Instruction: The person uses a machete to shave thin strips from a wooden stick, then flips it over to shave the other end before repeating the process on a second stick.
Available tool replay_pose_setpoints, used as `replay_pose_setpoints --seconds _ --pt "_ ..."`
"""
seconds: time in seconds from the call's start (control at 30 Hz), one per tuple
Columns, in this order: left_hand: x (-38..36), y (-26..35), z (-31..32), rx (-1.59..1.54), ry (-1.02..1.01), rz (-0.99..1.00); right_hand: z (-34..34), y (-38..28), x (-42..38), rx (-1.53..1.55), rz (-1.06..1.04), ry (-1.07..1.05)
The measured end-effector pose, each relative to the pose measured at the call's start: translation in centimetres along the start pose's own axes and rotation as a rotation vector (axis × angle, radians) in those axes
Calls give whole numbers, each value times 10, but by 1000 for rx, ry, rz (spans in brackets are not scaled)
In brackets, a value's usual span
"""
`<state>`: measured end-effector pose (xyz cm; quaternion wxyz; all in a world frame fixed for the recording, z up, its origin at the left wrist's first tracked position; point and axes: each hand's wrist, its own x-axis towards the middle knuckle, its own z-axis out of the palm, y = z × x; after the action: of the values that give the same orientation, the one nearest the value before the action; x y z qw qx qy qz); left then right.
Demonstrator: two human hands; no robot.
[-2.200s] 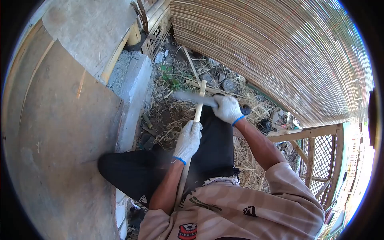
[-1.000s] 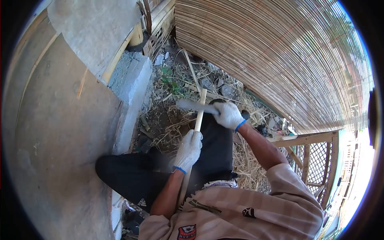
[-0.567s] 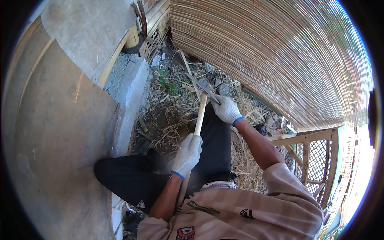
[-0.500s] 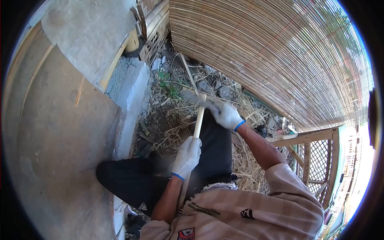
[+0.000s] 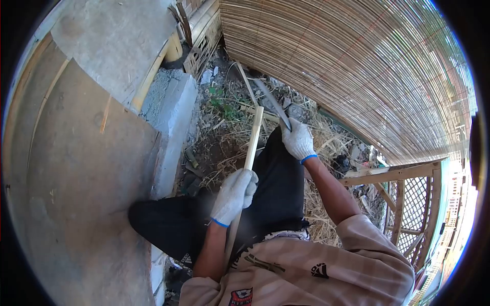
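My left hand (image 5: 235, 196), in a white knit glove with a blue cuff, is wrapped round a long pale bamboo strip (image 5: 253, 137). The strip slants up from beside my torso, between my legs, to a free end ahead of me. In the same kind of glove, my right hand (image 5: 299, 140) grips a long-bladed knife (image 5: 274, 103) whose handle is hidden in the fist. Its blade points up and left, to the right of the strip's top end and apart from it. The blade is slightly blurred.
A bamboo slat screen (image 5: 337, 66) rises at upper right. At left are a plywood sheet (image 5: 76, 168) and a concrete ledge (image 5: 176, 115). Dry straw (image 5: 319, 204) and stones cover the ground. Another thin strip (image 5: 247, 83) lies beyond. A wooden lattice frame (image 5: 408, 204) stands at right.
The knife has left the strip's upper end; its blade has swung from lying across it to pointing up and away at its right. My left hand still grips the strip.
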<state>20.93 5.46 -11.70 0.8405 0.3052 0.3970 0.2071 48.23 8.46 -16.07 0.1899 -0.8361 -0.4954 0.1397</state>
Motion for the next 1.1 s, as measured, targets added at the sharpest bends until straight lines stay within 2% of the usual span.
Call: replay_pose_setpoints --seconds 0.07,0.13,0.23,0.33,0.43,0.67,0.73,0.87,1.0,1.1 --pt "-7 4 -5 4 -12 55 -2 5 -2 250 53 55" --pt "-11 6 -9 16 -9 66 -7 7 -6 226 44 81" --pt "-18 1 -15 48 24 78 -9 5 -16 -25 -55 148" --pt "-27 -2 -20 101 36 88 -5 10 -21 -85 -99 78" --pt "-42 -6 -26 159 61 47 0 12 -19 -59 -104 146" --pt "-92 -16 -46 499 87 -59 6 15 -17 -91 -103 157" --pt "-105 -17 -53 687 -5 -181 4 10 -19 -105 -134 143" --pt "-121 -26 -65 779 -60 -266 6 11 -22 -92 -185 147" --pt "-115 -14 -54 694 -4 -209 -1 3 -23 -63 -122 150" --pt "-83 -3 -42 564 68 -120 6 15 -22 -60 -220 112"
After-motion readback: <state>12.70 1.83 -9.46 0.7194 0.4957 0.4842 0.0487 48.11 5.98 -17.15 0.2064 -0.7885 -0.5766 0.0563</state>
